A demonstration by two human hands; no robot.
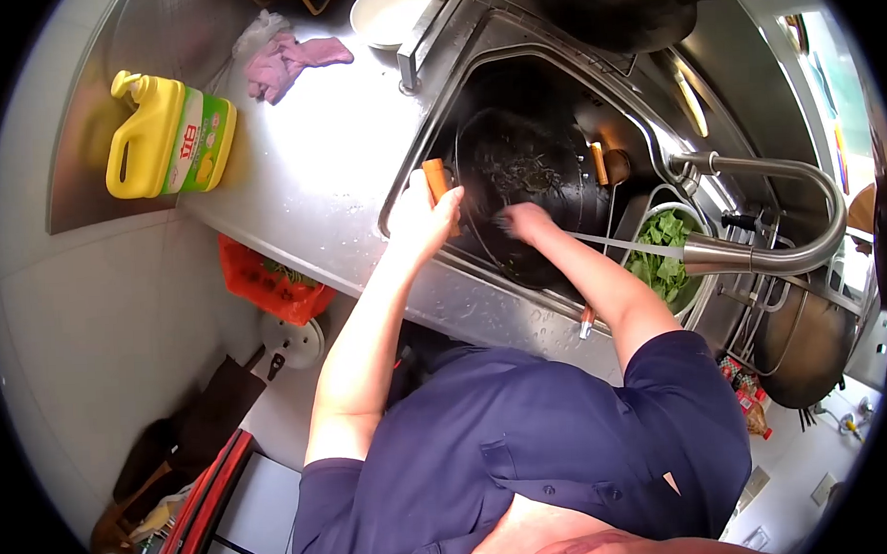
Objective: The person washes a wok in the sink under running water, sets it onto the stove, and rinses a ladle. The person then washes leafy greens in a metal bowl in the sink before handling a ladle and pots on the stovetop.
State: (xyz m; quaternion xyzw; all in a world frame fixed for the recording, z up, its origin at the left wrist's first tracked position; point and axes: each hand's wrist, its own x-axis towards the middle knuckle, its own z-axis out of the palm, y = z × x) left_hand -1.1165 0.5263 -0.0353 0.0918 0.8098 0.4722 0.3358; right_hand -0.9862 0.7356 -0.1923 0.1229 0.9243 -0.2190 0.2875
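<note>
I gripped the round black wok [527, 162] in the stainless steel sink [499, 50].
My left hand [424, 217] was closed around its orange-brown wooden handle [435, 178] at the wok's left side, the handle's long axis running near to far, its far end leaning slightly left. My right hand [526, 222] reached inside, blurred, so I couldn't tell how its fingers were set. Water streamed leftward from the curved metal faucet [721, 256] towards my right forearm.

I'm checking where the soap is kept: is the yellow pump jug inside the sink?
No, the yellow pump jug stands on the steel counter, left of the sink.
</note>
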